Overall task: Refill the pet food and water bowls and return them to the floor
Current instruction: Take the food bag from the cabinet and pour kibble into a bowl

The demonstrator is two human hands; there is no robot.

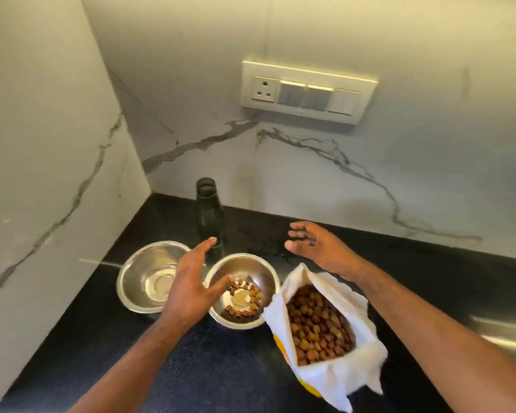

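- Head view: your left hand (pixel 188 281) hovers over the gap between the two steel bowls, fingers straight and spread, its grip wide and holding nothing.
- Your right hand (pixel 316 248) is raised behind the bag (pixel 322 326), palm turned inward, fingers loosely spread; its grip is wide too, and empty.
- The food bowl (pixel 243 289) sits on the black bench (pixel 221 368), just beside the bag's open mouth. It holds only a thin ring of kibble (pixel 245 296) round its base, so I judge the food refill barely begun.
- The left bowl (pixel 152 275) stands just beside it and looks empty or nearly so; whether it holds water I cannot tell. That one is likely for water.
- The dark bottle (pixel 209 216) stands upright and uncapped behind both bowls, near the wall corner.
- To do this step well: steady the food bowl's rim with your left hand, then take the bag low on its side with your right, not by the floppy white edge.
- Tip the bag slowly so its mouth hangs over the bowl's middle; the loose fabric could fold and dump kibble onto the bench.
- Stop below the rim, since you must carry the bowl down to the floor.
- A wet patch seems to lie on the bench behind the food bowl; keep the bag off it.
- Writing: the bag shows yellow and orange print near its lower edge, but nothing there is readable. The wall socket panel (pixel 307 92) carries no legible mark.
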